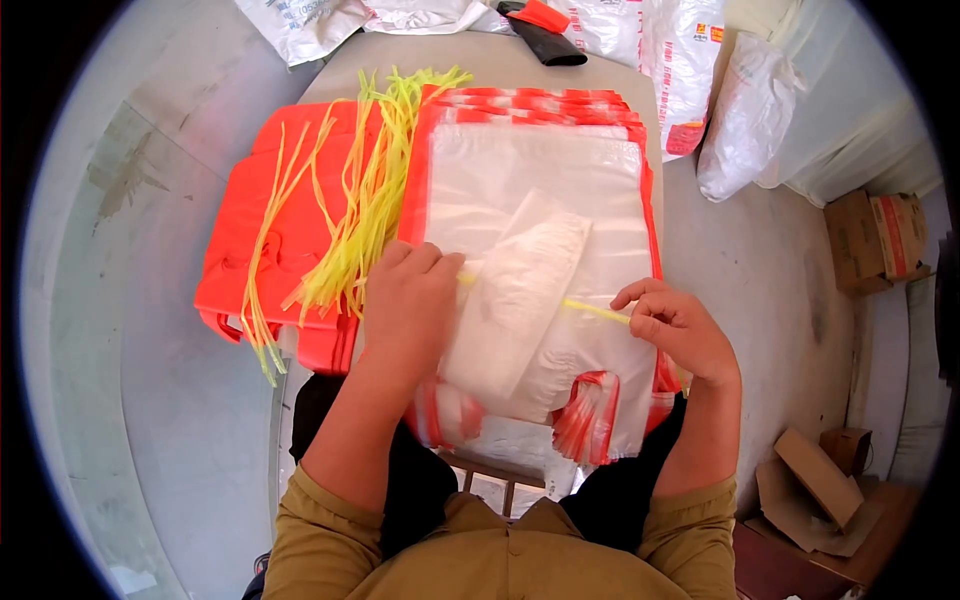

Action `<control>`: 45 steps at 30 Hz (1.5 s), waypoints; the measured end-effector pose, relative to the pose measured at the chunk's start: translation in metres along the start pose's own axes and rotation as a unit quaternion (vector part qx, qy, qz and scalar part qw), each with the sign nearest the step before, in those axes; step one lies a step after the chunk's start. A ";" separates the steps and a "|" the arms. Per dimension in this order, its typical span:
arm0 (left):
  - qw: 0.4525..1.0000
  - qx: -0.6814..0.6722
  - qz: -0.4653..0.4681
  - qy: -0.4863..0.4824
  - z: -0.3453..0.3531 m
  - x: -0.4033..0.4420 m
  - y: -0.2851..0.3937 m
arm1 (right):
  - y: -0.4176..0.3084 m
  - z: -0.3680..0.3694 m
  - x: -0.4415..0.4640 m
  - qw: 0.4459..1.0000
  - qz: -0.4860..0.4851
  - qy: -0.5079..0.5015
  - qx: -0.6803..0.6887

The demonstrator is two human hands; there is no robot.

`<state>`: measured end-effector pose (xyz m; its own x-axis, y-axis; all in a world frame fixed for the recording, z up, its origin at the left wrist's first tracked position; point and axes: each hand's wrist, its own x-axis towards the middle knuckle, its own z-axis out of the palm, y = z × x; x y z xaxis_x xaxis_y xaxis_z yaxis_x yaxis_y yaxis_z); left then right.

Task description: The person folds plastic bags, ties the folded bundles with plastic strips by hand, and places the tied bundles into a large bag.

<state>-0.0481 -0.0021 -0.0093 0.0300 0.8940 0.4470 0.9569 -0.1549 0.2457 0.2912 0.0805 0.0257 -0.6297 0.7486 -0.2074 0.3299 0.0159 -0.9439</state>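
Both forearms, in mustard-brown cloth sleeves (330, 525), reach forward over the near edge of a beige-topped table (440, 52). The left hand (413, 300) lies back upward, its fingers bent down onto the plastic; from where I stand I cannot tell whether they pinch anything. The right hand (680, 328) is turned inward, thumb and forefinger pinching the outer end of a narrow, flat, yellow plastic strip (597, 312). The strip runs beneath a folded, translucent white plastic flap (530, 290), and a short yellow length shows again beside the left fingertips.

The table's far edge is bordered by white printed sacks (688, 70) and a black-and-red object (548, 35). To the right, grey floor (770, 270) extends to brown cardboard boxes (878, 242). On the left, a stack of bright red plastic bags (232, 245) and a loose bundle of yellow plastic strips (378, 190) lie close beside the left hand; the right hand sits near the table's right side.

The flap lies slantwise, crinkled and glossy, upon a broad stack of clear, red-bordered plastic bags (535, 160). Pleated red-and-clear ends (588, 418) hang over the near edge, above the seated person's dark-clothed knees.
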 end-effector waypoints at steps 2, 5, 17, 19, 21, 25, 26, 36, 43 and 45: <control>0.999 0.031 -0.003 0.006 -0.001 -0.001 -0.008 | 0.002 -0.003 0.000 1.000 0.007 0.003 0.018; 0.999 0.044 -0.031 -0.001 -0.004 -0.002 -0.013 | 0.002 -0.005 -0.001 0.999 0.019 0.014 0.046; 0.794 -0.531 -0.218 -0.200 -0.011 -0.002 -0.002 | 0.006 0.026 0.010 0.954 -0.076 0.024 0.290; 0.781 -0.542 -0.239 -0.198 -0.009 -0.003 0.003 | 0.001 0.043 0.013 0.944 -0.097 0.067 0.309; 0.822 -0.486 -0.237 -0.179 -0.006 -0.004 0.009 | 0.005 0.044 0.022 0.963 -0.087 0.048 0.250; 0.883 -0.399 -0.182 -0.167 -0.002 -0.004 0.007 | -0.001 0.055 0.029 0.992 -0.099 0.077 0.026; 0.887 -0.395 -0.178 -0.158 -0.001 -0.005 0.007 | 0.000 0.058 0.030 0.988 -0.120 0.092 0.004; 0.943 -0.312 -0.077 -0.087 -0.005 0.002 0.012 | 0.003 0.044 0.017 0.926 -0.127 0.083 -0.345; 0.963 -0.261 -0.010 -0.060 0.003 0.004 0.013 | 0.004 0.046 0.015 0.944 -0.112 0.003 -0.310; 0.968 -0.244 -0.006 -0.060 0.003 0.004 0.015 | 0.003 0.047 0.014 0.944 -0.117 -0.002 -0.309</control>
<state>-0.0326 0.0004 -0.0065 0.0814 0.9345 0.3466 0.7072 -0.2992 0.6406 0.2505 0.0596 0.0078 -0.7389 0.6737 -0.0135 0.5274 0.5657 -0.6339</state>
